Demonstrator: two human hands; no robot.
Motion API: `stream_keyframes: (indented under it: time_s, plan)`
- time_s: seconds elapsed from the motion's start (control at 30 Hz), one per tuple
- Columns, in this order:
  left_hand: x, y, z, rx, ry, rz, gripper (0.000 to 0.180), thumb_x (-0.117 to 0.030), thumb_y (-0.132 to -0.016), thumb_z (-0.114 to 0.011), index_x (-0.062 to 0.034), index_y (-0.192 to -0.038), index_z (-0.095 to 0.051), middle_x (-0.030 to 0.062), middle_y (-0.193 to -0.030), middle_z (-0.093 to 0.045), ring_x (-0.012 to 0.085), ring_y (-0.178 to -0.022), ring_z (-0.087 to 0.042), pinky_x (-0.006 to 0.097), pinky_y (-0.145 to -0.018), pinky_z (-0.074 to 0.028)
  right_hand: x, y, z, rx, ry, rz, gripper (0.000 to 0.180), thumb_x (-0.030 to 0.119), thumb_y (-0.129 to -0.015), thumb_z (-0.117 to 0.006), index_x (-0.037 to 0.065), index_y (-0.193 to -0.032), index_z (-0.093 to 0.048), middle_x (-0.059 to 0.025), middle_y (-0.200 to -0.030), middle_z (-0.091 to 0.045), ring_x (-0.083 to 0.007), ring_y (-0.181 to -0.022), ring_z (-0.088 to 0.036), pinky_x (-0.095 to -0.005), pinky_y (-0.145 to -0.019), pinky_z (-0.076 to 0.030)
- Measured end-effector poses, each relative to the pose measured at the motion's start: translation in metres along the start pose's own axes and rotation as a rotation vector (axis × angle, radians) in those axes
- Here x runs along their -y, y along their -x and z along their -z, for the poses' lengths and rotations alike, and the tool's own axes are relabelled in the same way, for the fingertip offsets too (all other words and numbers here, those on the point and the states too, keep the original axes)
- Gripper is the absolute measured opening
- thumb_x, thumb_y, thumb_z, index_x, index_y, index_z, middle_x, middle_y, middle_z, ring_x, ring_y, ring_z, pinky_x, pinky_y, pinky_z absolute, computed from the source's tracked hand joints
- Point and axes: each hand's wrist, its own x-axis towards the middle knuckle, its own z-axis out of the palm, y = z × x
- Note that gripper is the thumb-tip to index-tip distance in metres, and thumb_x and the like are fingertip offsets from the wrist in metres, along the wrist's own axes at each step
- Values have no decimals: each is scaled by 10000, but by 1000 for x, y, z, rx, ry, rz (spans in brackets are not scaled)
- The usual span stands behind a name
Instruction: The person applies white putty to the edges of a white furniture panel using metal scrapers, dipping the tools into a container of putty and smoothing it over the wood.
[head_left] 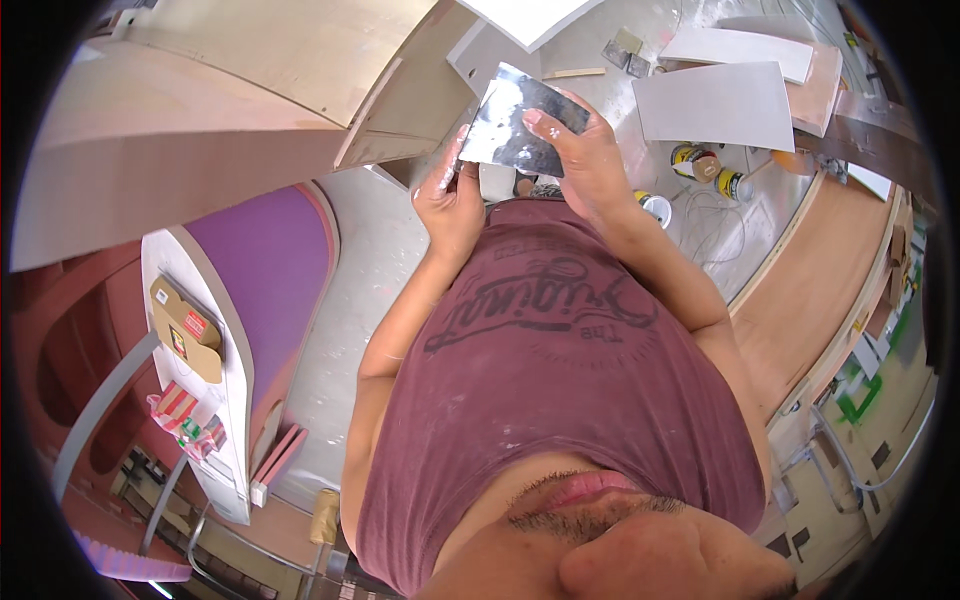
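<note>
A flat, shiny metal putty spreader with whitish smears is held in front of my chest. My right hand grips its right side, the thumb pressed flat on the face and the fingers behind it. At the lower left edge of the spreader, my left hand is closed, with white paste on its fingers. The left fingertips are partly hidden, but they appear to pinch that edge.
Large curved wooden panels rise at the upper left. Below them is a purple-topped piece with a cardboard package. Paint cans and grey sheets lie at the right, beside a curved wooden bench.
</note>
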Motion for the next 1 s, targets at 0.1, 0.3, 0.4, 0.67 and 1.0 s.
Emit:
stream_keyframes:
  time_s: [0.1, 0.3, 0.4, 0.67, 1.0]
  plan:
    - [-11, -1, -1, 128, -176, 180, 255, 2, -889, -634, 43, -1140, -655, 49, -913, -684, 76, -843, -613, 223, -715, -495, 11, -2, -1, -23, -44, -80, 317, 71, -832, -709, -12, -1116, -594, -53, -969, -654, -115, -837, -613, -266, -773, -513]
    - [2, -29, 13, -64, 488, 534, 393, -38, -912, -604, 33, -1284, -498, 102, -1070, -646, 162, -884, -653, 308, -753, -560, 30, -34, 43, -221, 150, 251, 261, 94, -844, -692, -22, -1069, -628, -44, -916, -662, -97, -799, -608, -246, -731, -496]
    - [-4, -42, 23, -103, 490, 547, 274, -30, -926, -569, 27, -1193, -539, 98, -1072, -635, 181, -924, -644, 327, -796, -552, 29, -51, 70, -271, 401, 302, 269, 102, -857, -673, -33, -1086, -632, -40, -883, -663, -87, -786, -596, -238, -723, -484]
    - [-16, -62, 26, -32, 631, 711, 241, -32, -944, -522, 33, -1176, -523, 107, -1126, -608, 170, -1025, -606, 318, -894, -508, 7, -85, 90, -211, 1206, 968, 368, -32, -806, -609, 130, -1125, -693, -18, -1065, -704, -189, -941, -643, -273, -793, -490]
    - [-21, -74, 55, 62, 505, 726, 220, -33, -938, -533, 30, -1149, -538, 95, -1100, -629, 170, -1002, -630, 301, -870, -535, 2, -90, 116, -122, 1598, 1257, 380, 4, -764, -625, 250, -1036, -725, 103, -1118, -684, -175, -1063, -579, -326, -852, -415]
